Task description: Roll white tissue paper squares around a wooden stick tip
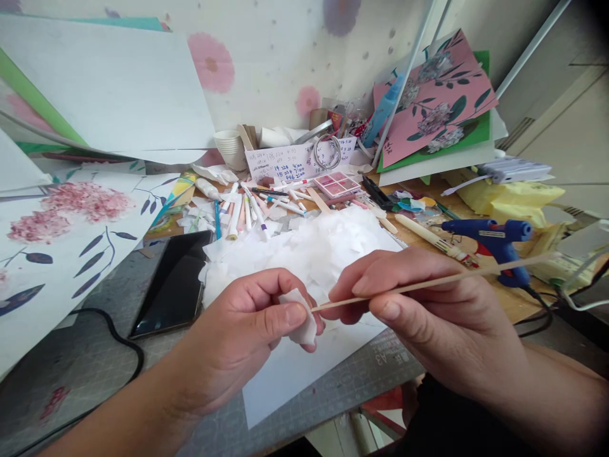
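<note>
My left hand pinches a small piece of white paper between thumb and fingers. In my right hand lies a thin wooden stick, gripped between thumb and fingers. The stick's left tip meets the white paper, and its other end points up to the right. Behind and below the hands spreads a heap of thin white paper pieces, with a white sheet under it.
A phone lies left of the heap on a grey cutting mat. On the right rests a blue glue gun with its cable. Several markers are scattered behind the heap, near paper cups. Flower artwork stands at the left.
</note>
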The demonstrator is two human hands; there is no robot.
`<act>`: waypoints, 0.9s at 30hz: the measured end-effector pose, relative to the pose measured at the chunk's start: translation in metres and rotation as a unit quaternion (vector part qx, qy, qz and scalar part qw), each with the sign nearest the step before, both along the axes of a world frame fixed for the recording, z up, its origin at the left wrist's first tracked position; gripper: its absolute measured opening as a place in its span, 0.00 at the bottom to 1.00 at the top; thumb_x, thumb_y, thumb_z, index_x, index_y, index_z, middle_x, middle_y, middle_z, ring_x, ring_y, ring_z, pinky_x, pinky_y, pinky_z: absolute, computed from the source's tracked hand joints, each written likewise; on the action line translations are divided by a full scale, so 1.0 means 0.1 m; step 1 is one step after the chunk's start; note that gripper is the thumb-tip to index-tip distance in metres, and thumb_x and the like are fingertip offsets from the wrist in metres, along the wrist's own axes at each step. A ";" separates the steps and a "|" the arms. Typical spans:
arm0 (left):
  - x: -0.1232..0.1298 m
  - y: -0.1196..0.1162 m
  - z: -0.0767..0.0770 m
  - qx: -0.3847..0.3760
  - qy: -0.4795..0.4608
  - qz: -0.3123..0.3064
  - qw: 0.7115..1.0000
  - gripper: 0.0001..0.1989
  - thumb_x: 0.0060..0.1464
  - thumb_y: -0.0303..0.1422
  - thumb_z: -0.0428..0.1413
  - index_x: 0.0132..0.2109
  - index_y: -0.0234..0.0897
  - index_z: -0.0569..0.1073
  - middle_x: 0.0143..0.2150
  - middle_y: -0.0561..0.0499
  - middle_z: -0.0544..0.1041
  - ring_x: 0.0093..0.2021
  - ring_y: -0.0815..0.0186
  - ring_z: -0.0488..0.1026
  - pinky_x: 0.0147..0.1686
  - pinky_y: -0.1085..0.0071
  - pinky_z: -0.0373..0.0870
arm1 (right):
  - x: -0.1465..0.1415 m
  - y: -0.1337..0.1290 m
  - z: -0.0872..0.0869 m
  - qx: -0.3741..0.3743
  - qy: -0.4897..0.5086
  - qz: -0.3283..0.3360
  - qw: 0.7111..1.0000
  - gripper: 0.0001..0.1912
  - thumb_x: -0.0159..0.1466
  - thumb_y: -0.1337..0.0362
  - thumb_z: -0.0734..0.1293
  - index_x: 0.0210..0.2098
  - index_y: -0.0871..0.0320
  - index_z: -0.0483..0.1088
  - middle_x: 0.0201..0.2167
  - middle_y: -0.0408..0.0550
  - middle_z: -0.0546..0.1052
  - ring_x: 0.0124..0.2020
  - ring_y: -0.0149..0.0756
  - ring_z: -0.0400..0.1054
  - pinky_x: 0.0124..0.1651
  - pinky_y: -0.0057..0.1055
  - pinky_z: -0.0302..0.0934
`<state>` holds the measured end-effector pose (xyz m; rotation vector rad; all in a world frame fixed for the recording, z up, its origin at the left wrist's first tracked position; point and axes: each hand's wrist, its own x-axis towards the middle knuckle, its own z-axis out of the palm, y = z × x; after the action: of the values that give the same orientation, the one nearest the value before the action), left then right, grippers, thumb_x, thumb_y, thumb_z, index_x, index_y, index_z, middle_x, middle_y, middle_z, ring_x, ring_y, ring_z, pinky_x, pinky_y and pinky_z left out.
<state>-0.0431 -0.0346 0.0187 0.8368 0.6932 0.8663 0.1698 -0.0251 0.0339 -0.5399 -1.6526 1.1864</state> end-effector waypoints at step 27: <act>0.01 0.00 0.00 -0.005 -0.005 0.001 1.000 0.06 0.52 0.33 0.67 0.32 0.35 0.79 0.27 0.53 0.80 0.30 0.70 0.74 0.33 0.77 0.69 | 0.01 0.02 -0.01 0.001 0.022 0.052 0.998 0.11 0.68 0.72 0.67 0.46 0.54 0.76 0.36 0.47 0.80 0.37 0.31 0.76 0.41 0.28 0.74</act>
<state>-0.0417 -0.0344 0.0190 0.8232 0.6888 0.8671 0.1711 -0.0227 0.0327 -0.4278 -1.6615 1.2623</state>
